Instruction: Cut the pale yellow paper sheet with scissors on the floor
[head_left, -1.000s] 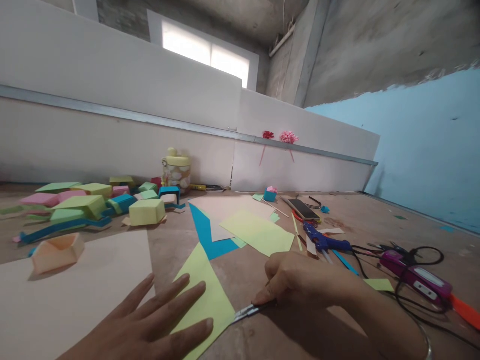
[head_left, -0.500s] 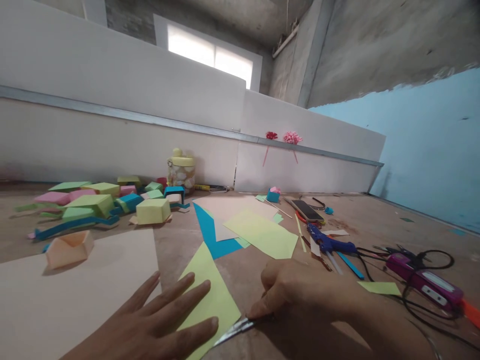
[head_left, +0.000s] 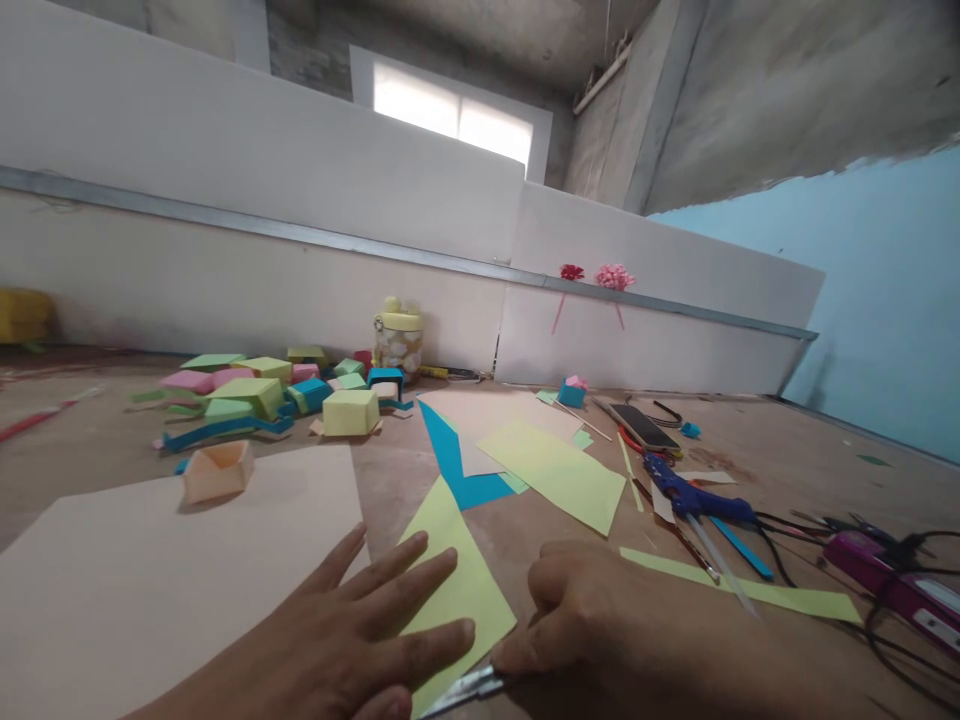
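My left hand (head_left: 352, 630) lies flat, fingers spread, pressing down a yellow-green paper sheet (head_left: 454, 560) on the brown floor. My right hand (head_left: 600, 625) is closed around a metal cutter (head_left: 465, 690), whose blade shows at the paper's lower right edge beside my left fingertips. A long yellow-green paper strip (head_left: 750, 590) lies on the floor to the right of my right hand.
A large peach sheet (head_left: 150, 560) with a small peach paper box (head_left: 219, 470) lies at left. Several coloured paper boxes (head_left: 262, 395) sit behind. Blue and yellow papers (head_left: 525, 460), a phone (head_left: 645, 425), a blue glue gun (head_left: 697, 500), cables and a purple device (head_left: 892, 580) lie at right.
The view swung left, so everything shifted right in frame. The cutter has travelled down along the paper's edge, and a long yellow-green strip now lies separate at right.
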